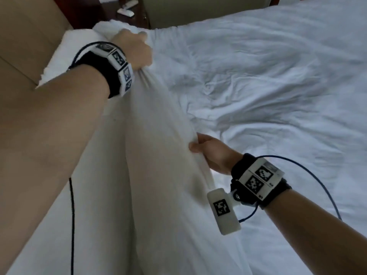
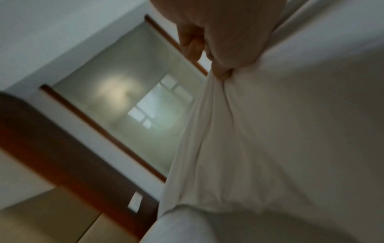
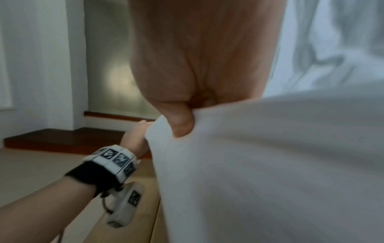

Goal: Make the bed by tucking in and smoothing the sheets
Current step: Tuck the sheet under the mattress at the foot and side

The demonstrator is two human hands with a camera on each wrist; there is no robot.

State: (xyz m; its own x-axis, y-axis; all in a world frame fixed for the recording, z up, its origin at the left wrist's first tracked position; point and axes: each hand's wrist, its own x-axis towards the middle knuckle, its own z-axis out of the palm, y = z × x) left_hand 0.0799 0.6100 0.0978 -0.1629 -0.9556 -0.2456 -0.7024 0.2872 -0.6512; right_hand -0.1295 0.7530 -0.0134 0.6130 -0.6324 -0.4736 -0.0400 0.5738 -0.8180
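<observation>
White sheet point(image 1: 268, 80) rumpled; frosted window point(image 2: 129, 105) behind.

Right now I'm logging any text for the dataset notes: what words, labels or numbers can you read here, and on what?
No readable words or numbers.
Wristband by the right hand: square coded markers, small print blurred.
Wristband by the left hand: coded markers only.

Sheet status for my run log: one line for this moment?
left hand: grips sheet | right hand: pinches sheet edge | sheet: lifted, wrinkled
</observation>
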